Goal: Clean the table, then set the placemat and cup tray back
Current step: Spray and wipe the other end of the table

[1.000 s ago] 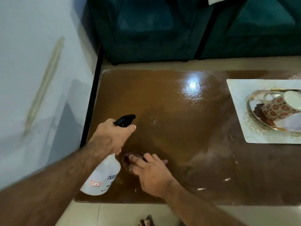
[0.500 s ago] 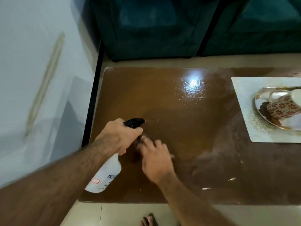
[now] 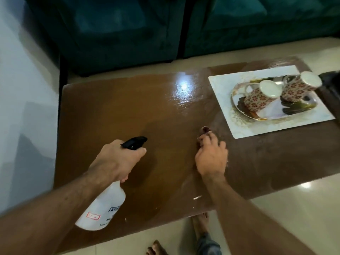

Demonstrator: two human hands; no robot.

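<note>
A brown table (image 3: 114,111) is seen from above, its polished top catching a bright glare beyond the hands. A white spray bottle (image 3: 103,208) with a black nozzle is gripped at the neck by the left hand (image 3: 117,161), the fingers curled round the trigger and the bottle held over the table's near edge. A dark cloth (image 3: 205,130) (only a small part shows past the fingertips) is pressed onto the tabletop under the right hand (image 3: 211,157), whose fingers are bent over it. Toward the table's right end a white placemat (image 3: 220,87) is laid flat, just beside that hand. On it rests a shiny cup tray (image 3: 237,107), on which two flower-patterned cups (image 3: 261,97) are set upside down. Teal sofas (image 3: 114,30) stand beyond the table's far edge.
</note>
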